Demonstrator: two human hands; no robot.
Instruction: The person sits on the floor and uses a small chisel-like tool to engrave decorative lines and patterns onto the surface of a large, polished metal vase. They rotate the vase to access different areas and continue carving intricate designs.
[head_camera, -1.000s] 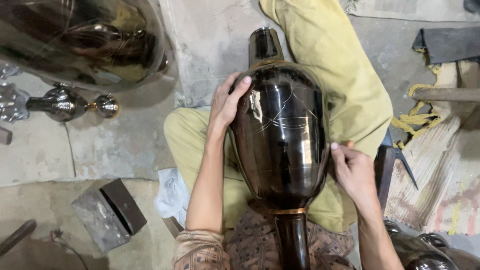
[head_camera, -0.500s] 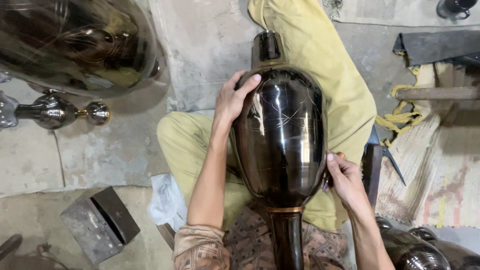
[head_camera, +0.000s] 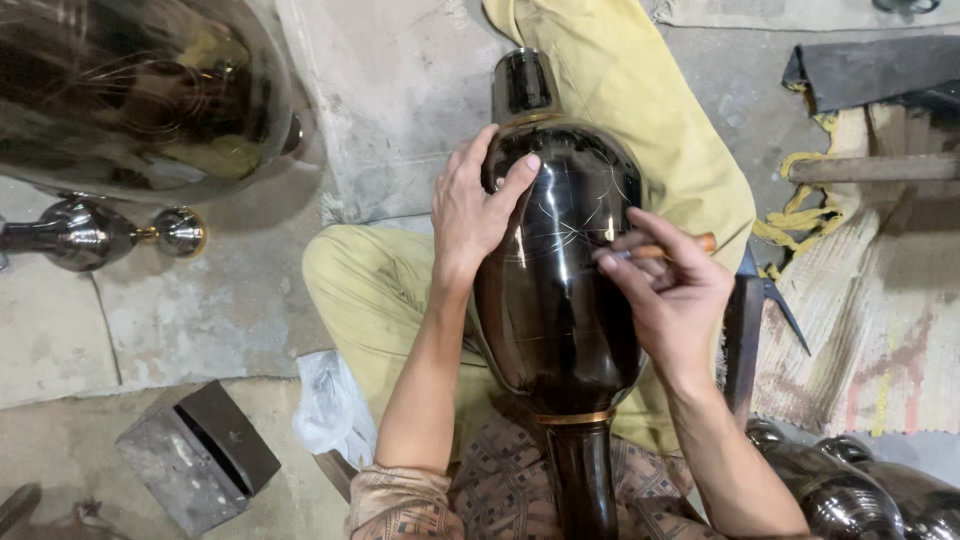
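Observation:
A large glossy dark vase with fine scratched lines lies across my lap, its neck pointing away from me and its gold-ringed foot near my belly. My left hand rests flat on the vase's upper left shoulder. My right hand is over the right side of the vase, fingers closed on a thin engraving tool with a wooden handle, its tip touching the vase's surface.
A big shiny metal vessel lies at top left, with a small knobbed metal piece below it. A metal block sits bottom left beside a crumpled plastic bag. A hammer lies right, more dark vessels bottom right.
My right hand rose from the vase's lower right edge onto its body and now holds the engraving tool against it. My left hand stayed on the shoulder.

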